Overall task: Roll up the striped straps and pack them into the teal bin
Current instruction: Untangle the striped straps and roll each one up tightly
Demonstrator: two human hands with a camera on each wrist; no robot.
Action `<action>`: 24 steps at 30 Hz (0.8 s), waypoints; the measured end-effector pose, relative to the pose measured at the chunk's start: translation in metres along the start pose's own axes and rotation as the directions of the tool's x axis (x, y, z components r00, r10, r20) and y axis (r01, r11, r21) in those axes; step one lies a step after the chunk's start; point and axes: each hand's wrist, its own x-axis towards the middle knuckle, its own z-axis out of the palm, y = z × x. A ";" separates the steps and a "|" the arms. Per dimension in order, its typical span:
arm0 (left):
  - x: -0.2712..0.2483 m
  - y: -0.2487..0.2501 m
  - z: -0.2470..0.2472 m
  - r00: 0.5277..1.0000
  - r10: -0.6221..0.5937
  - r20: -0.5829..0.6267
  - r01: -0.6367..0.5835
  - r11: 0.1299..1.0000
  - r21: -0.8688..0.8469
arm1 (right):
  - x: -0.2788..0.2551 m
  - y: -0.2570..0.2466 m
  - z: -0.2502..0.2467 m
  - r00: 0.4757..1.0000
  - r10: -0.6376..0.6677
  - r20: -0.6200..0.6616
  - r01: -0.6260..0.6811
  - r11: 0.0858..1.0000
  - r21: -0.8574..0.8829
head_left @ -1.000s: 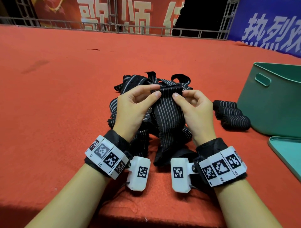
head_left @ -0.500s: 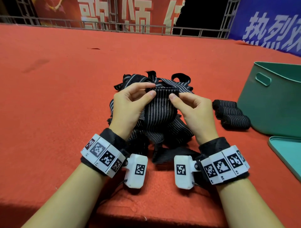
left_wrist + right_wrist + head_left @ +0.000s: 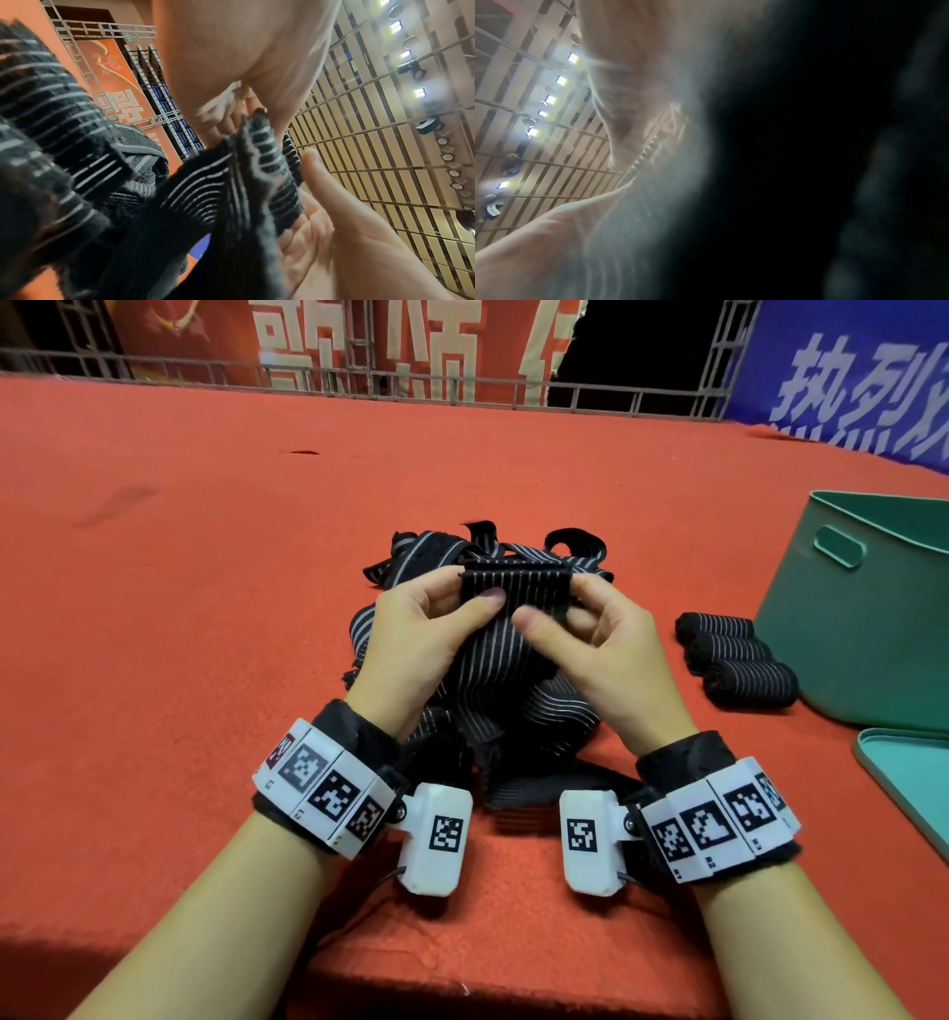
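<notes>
In the head view the black strap with thin white stripes point(image 3: 513, 593) shows a thicker rolled top edge than half a second ago, and both hands sit slightly higher over the pile. The left hand point(image 3: 426, 634) pinches the roll's left end between thumb and curled fingers; the right hand point(image 3: 601, 649) pinches its right end the same way. The unrolled length hangs down onto the heap of loose striped straps point(image 3: 421, 557) on the red carpet point(image 3: 179, 634). Three finished rolls point(image 3: 739, 660) lie just beside the teal plastic bin point(image 3: 842, 634) at the right, with a teal lid point(image 3: 904, 778) nearer.

In the left wrist view the strap point(image 3: 259, 154) runs up between fingers point(image 3: 323, 182) curled against it.

The right wrist view is mostly dark and blurred; the grip cannot be told there.
</notes>
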 end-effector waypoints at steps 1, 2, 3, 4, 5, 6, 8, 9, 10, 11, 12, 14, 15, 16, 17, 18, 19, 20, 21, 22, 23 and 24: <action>-0.001 0.000 0.001 1.000 0.011 -0.008 -0.011 1.000 0.004 | 0.000 0.001 0.002 1.000 -0.015 0.020 0.016 0.999 -0.045; -0.001 0.000 0.001 1.000 0.019 -0.014 -0.019 1.000 0.011 | 0.000 0.001 0.004 0.999 -0.026 0.025 0.028 0.997 -0.074; -0.001 -0.001 0.002 0.999 0.027 -0.019 -0.026 0.999 0.022 | 0.000 0.002 0.005 0.999 -0.026 0.021 0.028 0.997 -0.077; -0.001 -0.001 0.002 0.999 0.035 -0.022 -0.034 0.999 0.035 | 0.001 0.002 0.006 1.000 -0.018 0.019 0.020 0.998 -0.062; -0.002 -0.001 0.003 0.999 0.044 -0.023 -0.043 0.998 0.046 | 0.001 0.003 0.006 1.000 -0.007 0.021 0.008 0.999 -0.036; -0.001 -0.002 0.003 0.999 0.048 -0.019 -0.047 0.997 0.058 | 0.001 0.003 0.006 1.000 0.016 0.024 -0.016 1.000 -0.001; -0.001 -0.002 0.003 0.999 0.046 0.005 -0.047 0.996 0.080 | 0.000 0.000 0.003 0.994 0.103 0.043 -0.107 0.990 0.092; -0.001 -0.002 0.002 0.999 0.038 0.022 -0.040 0.995 0.086 | -0.001 -0.001 0.002 0.989 0.141 0.051 -0.147 0.982 0.118; -0.001 -0.001 0.002 0.999 0.023 0.042 -0.027 0.996 0.085 | 0.000 -0.001 0.000 0.986 0.159 0.045 -0.163 0.979 0.120; -0.002 0.000 0.002 0.998 0.001 0.061 -0.006 0.997 0.081 | 0.000 0.001 -0.002 0.988 0.150 0.022 -0.152 0.983 0.099; -0.003 0.000 0.001 0.997 -0.024 0.077 0.018 0.997 0.078 | 0.001 0.003 -0.004 0.993 0.118 -0.011 -0.117 0.991 0.063; -0.002 0.000 0.000 0.993 -0.075 0.095 0.067 0.994 0.088 | 0.003 0.007 -0.008 0.998 0.040 -0.053 -0.039 0.999 0.012; -0.002 0.000 -0.001 0.990 -0.096 0.101 0.086 0.992 0.094 | 0.003 0.009 -0.008 0.998 0.020 -0.066 -0.019 1.000 0.013; -0.002 0.000 -0.001 0.988 -0.113 0.105 0.104 0.991 0.085 | 0.003 0.009 -0.008 0.997 0.009 -0.078 -0.007 1.000 0.025; -0.002 0.000 -0.001 0.986 -0.127 0.107 0.120 0.990 0.071 | 0.003 0.010 -0.008 0.996 0.004 -0.087 -0.001 0.999 0.037; -0.002 0.001 -0.001 0.984 -0.140 0.107 0.135 0.989 0.059 | 0.003 0.010 -0.008 0.995 0.003 -0.096 0.002 0.999 0.047; -0.002 0.003 -0.001 0.982 -0.155 0.104 0.149 0.987 0.060 | 0.003 0.010 -0.009 0.995 0.002 -0.102 0.004 0.999 0.052; -0.002 0.004 0.000 0.981 -0.167 0.103 0.161 0.985 0.062 | 0.004 0.010 -0.009 0.994 0.001 -0.109 0.004 0.999 0.053; -0.002 0.005 0.000 0.980 -0.170 0.102 0.163 0.984 0.070 | 0.004 0.010 -0.010 0.993 0.001 -0.116 0.005 0.999 0.052; -0.003 0.005 0.001 0.982 -0.160 0.100 0.152 0.985 0.082 | 0.004 0.010 -0.010 0.993 0.000 -0.120 0.005 0.999 0.046; -0.003 0.005 0.002 0.986 -0.138 0.092 0.129 0.987 0.100 | 0.003 0.009 -0.010 0.993 0.004 -0.118 0.001 0.999 0.036; -0.003 0.003 0.002 0.990 -0.115 0.077 0.106 0.988 0.112 | 0.003 0.008 -0.010 0.994 0.013 -0.109 -0.011 1.000 0.026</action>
